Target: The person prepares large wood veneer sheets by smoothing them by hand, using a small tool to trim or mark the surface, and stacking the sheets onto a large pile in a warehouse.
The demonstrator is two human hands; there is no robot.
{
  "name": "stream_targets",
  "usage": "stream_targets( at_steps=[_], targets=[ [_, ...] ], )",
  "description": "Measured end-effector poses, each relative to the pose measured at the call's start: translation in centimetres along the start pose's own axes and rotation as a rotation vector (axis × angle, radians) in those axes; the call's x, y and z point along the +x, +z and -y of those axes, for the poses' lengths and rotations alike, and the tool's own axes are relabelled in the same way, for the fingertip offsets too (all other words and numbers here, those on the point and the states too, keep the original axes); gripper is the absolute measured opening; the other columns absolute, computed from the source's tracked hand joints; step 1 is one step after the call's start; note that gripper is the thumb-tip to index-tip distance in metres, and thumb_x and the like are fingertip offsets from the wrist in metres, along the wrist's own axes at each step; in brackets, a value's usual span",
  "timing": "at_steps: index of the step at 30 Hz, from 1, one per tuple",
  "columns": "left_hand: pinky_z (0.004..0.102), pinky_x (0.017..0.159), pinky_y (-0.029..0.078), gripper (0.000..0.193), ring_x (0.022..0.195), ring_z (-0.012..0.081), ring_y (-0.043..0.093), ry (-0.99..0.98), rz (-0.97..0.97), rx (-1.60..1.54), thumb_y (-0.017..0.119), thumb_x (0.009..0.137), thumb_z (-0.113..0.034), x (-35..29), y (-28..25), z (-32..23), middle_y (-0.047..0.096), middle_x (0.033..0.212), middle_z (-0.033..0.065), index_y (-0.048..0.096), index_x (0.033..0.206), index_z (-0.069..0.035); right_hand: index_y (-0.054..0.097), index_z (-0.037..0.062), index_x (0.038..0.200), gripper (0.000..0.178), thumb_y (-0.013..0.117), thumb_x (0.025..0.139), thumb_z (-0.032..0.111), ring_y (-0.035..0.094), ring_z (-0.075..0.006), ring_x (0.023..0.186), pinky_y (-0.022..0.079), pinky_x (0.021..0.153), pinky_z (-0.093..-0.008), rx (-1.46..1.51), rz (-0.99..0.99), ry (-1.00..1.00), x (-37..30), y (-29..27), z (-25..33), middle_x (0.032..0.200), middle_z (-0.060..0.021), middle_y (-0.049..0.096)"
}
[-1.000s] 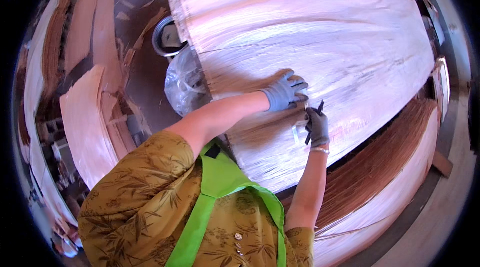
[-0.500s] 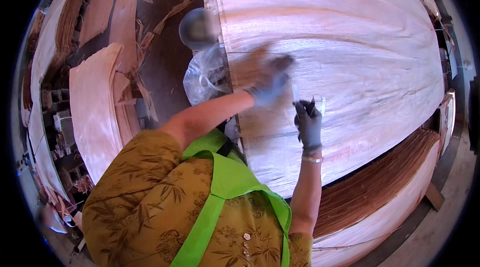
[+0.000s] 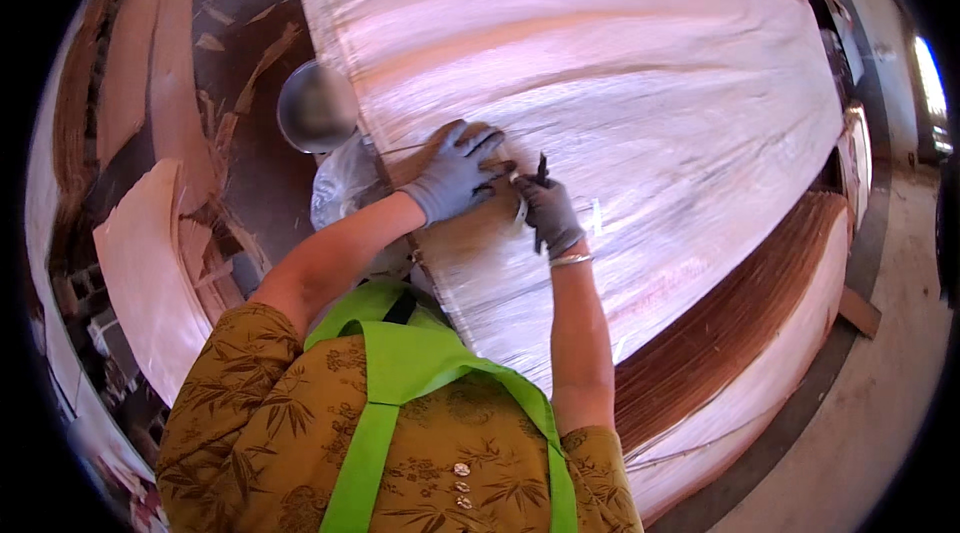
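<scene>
A broad pale wood veneer sheet [image 3: 620,103] lies under both my hands, its left edge near my left wrist. My left hand [image 3: 452,178], in a grey glove with dark fingertips, rests on the sheet with its fingers spread. Close to those fingertips, my right hand [image 3: 552,215], gloved alike, is closed round a slim black tool [image 3: 542,169] that sticks out above and below the fist. A short white strip [image 3: 519,201] shows beside its fingers; whether they grip it is unclear. Another short pale strip [image 3: 597,217] lies on the veneer to the right.
Left of the sheet stand a round shiny bowl-like object [image 3: 300,108] and a clear plastic bag [image 3: 340,181]. Further left are curved veneer pieces [image 3: 150,273] and scraps. A thick veneer stack [image 3: 735,323] lies at lower right, near a wooden block [image 3: 859,311].
My left hand, blurred before, now lies flat and sharp on the sheet. My right hand has come closer to it, bringing the white strip near the left fingertips. The whole view has shifted.
</scene>
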State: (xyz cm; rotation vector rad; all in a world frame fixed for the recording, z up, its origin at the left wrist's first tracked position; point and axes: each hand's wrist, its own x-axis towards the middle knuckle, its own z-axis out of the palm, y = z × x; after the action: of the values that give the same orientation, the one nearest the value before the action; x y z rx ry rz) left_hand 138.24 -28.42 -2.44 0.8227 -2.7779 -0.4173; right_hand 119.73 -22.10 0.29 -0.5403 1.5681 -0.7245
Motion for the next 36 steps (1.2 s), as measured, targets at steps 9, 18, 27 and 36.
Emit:
stream_targets(
  at_steps=[9,18,27,36],
  targets=[
    [0.056,0.107,0.009,0.046,0.133,0.0351,0.021,-0.099,0.035,-0.046,0.058,0.081,-0.033,0.9,-1.1,-0.3,0.029,0.141,0.0176,0.05,0.126,-0.029,0.064,0.0044,0.084,0.023,0.062,0.085,0.027,0.042,-0.0049,0.048,0.031,0.04,-0.022,0.247,-0.231,-0.089,-2.8,0.5,-4.5,0.062,0.003,0.053],
    [0.0506,0.108,0.016,0.06,0.132,0.0267,0.028,0.132,-0.112,-0.19,0.055,0.085,-0.036,15.3,1.3,-3.8,0.031,0.142,0.0124,0.035,0.136,-0.011,0.065,0.0032,0.083,0.017,0.06,0.084,0.02,0.045,-0.0087,0.047,0.036,0.044,-0.0239,0.101,-0.242,-0.178,6.9,-14.1,3.4,0.059,0.0008,0.053],
    [0.0511,0.106,0.018,0.041,0.127,0.0239,0.035,0.215,-0.035,0.084,0.053,0.083,-0.032,18.2,4.5,-4.3,0.042,0.136,0.0075,0.052,0.124,-0.026,0.061,0.0055,0.074,0.018,0.063,0.082,0.022,0.045,-0.0091,0.044,0.033,0.039,-0.0225,0.286,-0.404,-0.114,2.9,-11.9,-0.3,0.057,-0.0003,0.053],
    [0.0448,0.099,0.032,0.043,0.115,0.0309,0.047,0.15,-0.104,-0.003,0.054,0.082,-0.022,21.9,1.7,-4.0,0.046,0.129,0.0173,0.049,0.123,-0.007,0.063,0.0064,0.085,0.014,0.063,0.083,0.02,0.043,-0.0055,0.044,0.032,0.039,-0.0204,0.277,-0.439,-0.337,5.3,-19.5,3.8,0.059,0.0009,0.053]
  ],
)
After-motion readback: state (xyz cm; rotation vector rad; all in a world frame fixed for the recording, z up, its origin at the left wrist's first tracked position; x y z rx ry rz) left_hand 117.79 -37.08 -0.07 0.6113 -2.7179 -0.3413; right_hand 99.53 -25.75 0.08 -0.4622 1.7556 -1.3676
